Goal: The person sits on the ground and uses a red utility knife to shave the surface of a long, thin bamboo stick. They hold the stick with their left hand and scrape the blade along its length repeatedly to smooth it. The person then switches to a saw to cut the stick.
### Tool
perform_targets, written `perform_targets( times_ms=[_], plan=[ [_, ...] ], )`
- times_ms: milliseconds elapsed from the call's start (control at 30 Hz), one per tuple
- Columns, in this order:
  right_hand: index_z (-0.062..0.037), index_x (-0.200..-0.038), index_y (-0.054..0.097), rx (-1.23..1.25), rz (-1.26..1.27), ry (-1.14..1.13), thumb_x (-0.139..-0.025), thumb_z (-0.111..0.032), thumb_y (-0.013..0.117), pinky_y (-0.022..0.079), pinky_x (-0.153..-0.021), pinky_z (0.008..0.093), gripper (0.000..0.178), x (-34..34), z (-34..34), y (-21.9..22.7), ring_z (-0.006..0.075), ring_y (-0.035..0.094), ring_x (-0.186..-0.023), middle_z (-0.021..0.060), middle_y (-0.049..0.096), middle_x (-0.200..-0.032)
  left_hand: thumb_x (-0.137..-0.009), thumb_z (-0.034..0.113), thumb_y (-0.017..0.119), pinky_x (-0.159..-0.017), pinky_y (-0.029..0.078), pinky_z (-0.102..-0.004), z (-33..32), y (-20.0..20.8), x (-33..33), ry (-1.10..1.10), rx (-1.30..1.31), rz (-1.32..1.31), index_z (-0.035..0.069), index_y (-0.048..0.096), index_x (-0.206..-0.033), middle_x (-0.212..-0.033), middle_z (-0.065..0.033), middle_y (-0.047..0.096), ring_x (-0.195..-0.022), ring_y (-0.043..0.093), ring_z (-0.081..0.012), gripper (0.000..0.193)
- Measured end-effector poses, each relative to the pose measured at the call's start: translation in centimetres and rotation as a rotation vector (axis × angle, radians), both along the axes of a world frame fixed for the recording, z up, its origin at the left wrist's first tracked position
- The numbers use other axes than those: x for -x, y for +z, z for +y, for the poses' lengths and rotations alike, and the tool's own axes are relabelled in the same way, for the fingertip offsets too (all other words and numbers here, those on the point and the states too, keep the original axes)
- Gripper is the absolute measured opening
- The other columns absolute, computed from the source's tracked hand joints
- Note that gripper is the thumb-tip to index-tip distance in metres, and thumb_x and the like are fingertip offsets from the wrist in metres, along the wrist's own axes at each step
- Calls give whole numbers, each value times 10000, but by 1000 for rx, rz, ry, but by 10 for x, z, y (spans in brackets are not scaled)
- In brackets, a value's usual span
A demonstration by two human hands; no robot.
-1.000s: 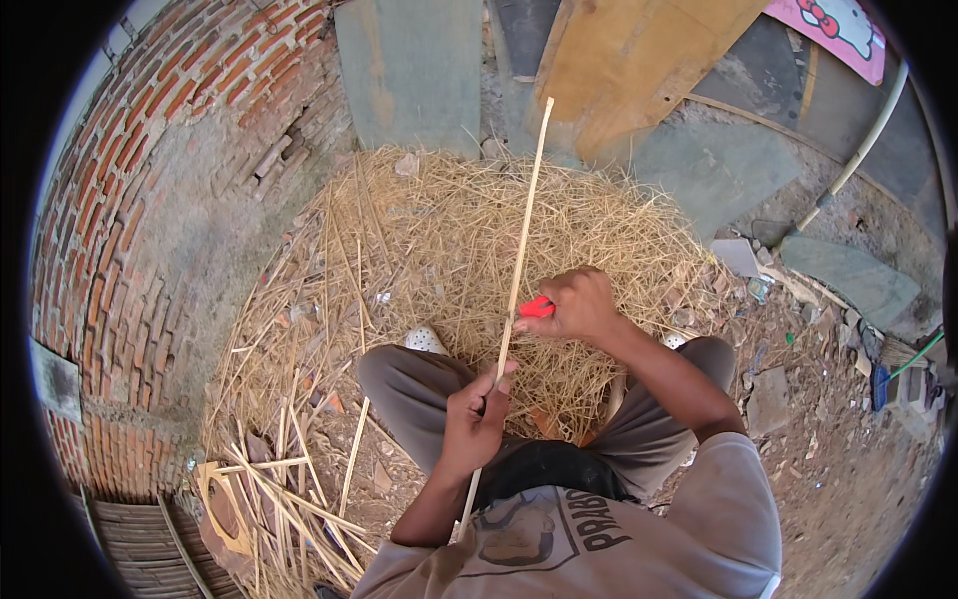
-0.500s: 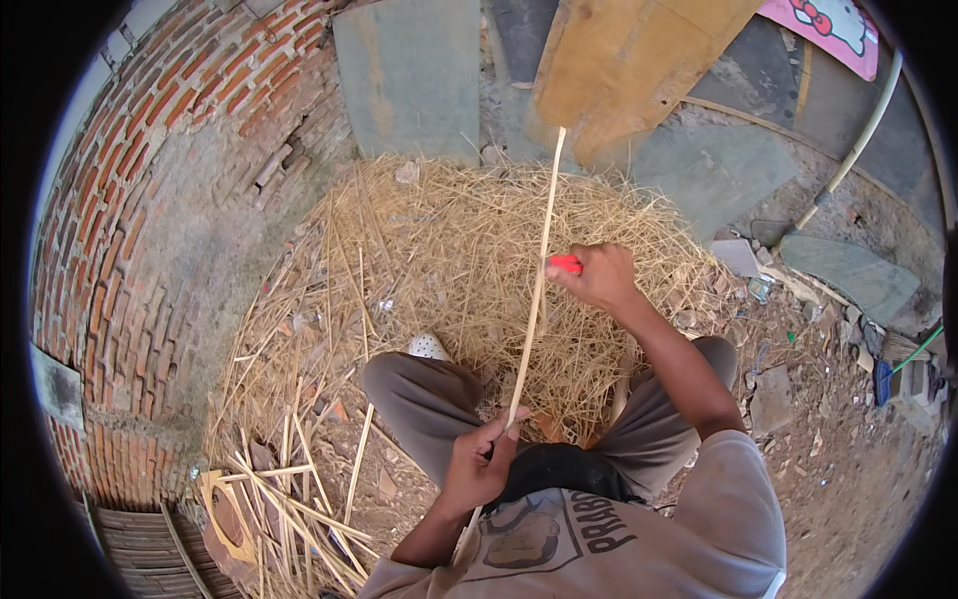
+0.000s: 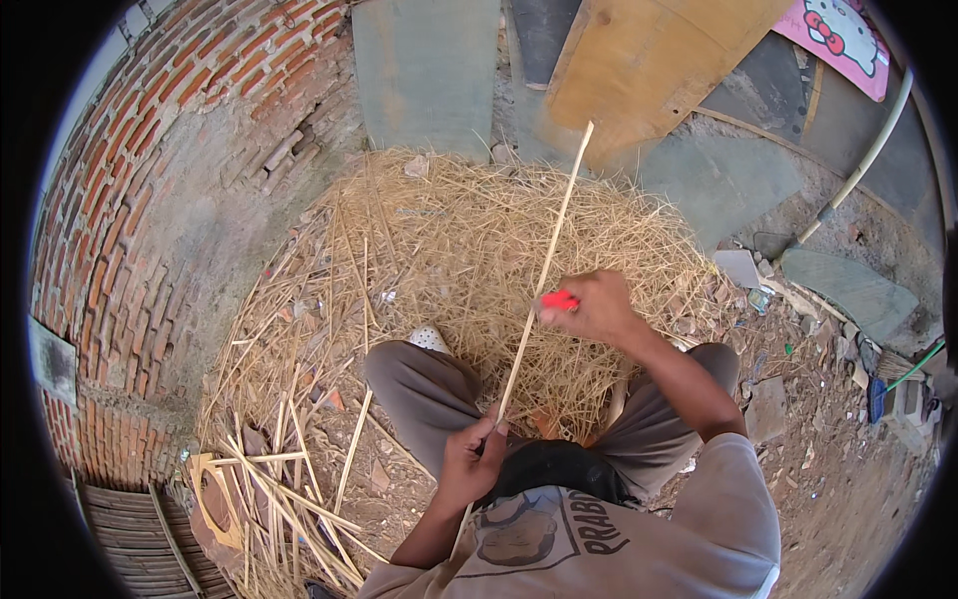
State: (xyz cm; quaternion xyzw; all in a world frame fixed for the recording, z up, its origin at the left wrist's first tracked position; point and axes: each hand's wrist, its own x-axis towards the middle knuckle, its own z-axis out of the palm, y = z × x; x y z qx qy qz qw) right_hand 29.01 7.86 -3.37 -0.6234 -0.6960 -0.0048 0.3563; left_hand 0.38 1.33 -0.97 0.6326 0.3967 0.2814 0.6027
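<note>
A long, pale bamboo strip (image 3: 523,344) slants up and away from my lap, its far tip high over the shavings. My left hand (image 3: 471,461) is closed round its lower part, thumb on top, beside my left thigh. The strip's near end runs on below that hand along my shirt. My right hand (image 3: 601,304) is wrapped round a red-handled knife (image 3: 562,300) held against the strip about midway; the blade is blurred and mostly hidden.
Dry shavings (image 3: 469,240) cover the ground ahead of my crossed legs. Several cut strips (image 3: 289,499) lie at the near left. A brick wall (image 3: 110,250) rises on the left, and boards (image 3: 654,70) lean at the back. Rubble (image 3: 778,285) and a pale pipe (image 3: 860,165) are on the right.
My right hand has drawn the knife a little nearer along the strip. The strip's far tip has swung to the right, and my left hand has shifted slightly left in the view.
</note>
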Motion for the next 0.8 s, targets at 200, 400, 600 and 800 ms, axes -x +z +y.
perform_targets(
  times_ms=[200,400,600,800],
  plan=[
    [-120,-554,566,-6,-63,124,-721,-716,630,419,-424,376,622,32,-11,-1,247,542,-412,43,515,-474,-950,32,536,-531,316,-184,9,15,-23,54,-109,26,-17,575,-1261,-672,81,427,-623,377,-2,318],
    [-115,-535,548,-49,-70,3,-701,-725,638,415,-426,381,639,7,-3,-3,262,532,-407,54,504,-470,-936,1,542,-553,341,-175,6,16,-24,42,-164,63,-25,587,-1244,-681,57,464,-652,389,-5,312],
    [-105,-537,535,-119,-63,-55,-705,-731,630,405,-425,389,655,-5,-1,4,263,529,-413,56,496,-466,-924,-5,560,-550,363,-193,-1,19,-21,-33,-303,90,-53,579,-1236,-678,53,478,-648,405,-20,316],
    [-97,-526,565,-129,-89,-217,-716,-759,595,403,-409,373,690,-39,14,-4,263,526,-390,80,488,-428,-896,-23,582,-536,390,-227,-12,16,-12,-63,-288,83,-87,606,-1168,-595,-44,507,-596,433,-39,281]
  ],
)
